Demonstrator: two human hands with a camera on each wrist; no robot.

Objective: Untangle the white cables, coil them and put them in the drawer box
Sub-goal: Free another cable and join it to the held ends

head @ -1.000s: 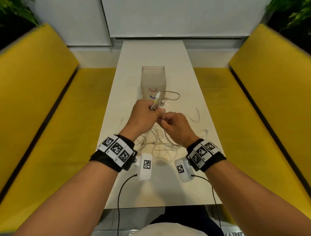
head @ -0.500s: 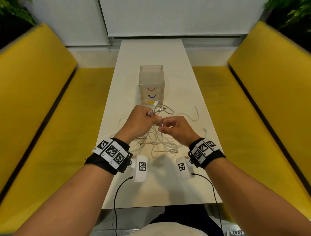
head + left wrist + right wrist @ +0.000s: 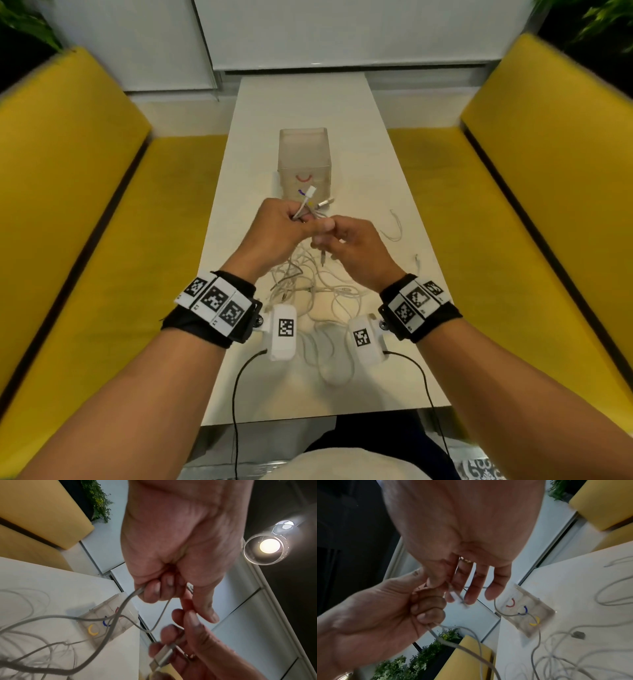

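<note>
A tangle of white cables (image 3: pixel 308 287) lies on the white table (image 3: pixel 301 99), with strands rising into both hands. My left hand (image 3: pixel 279 226) grips a bunch of cable ends in a fist; a white plug (image 3: pixel 310 192) sticks up out of it. In the left wrist view its curled fingers (image 3: pixel 152 591) wrap a cable. My right hand (image 3: pixel 349 240) meets it from the right and pinches a cable end (image 3: pixel 455 595) between thumb and fingers; a metal connector (image 3: pixel 163 655) shows in it. The clear drawer box (image 3: pixel 305 154) stands just beyond the hands, its drawers closed.
Yellow benches (image 3: pixel 68 205) line both long sides of the narrow table. Loose cable ends (image 3: pixel 394 226) trail to the right of the hands. Black camera leads (image 3: pixel 236 394) hang from both wrists over the near edge. A small dark plug (image 3: pixel 577 635) lies among the strands.
My left hand has lifted the cable ends again, so the white plug now stands in front of the drawer box. The right hand has closed in against the left thumb.
</note>
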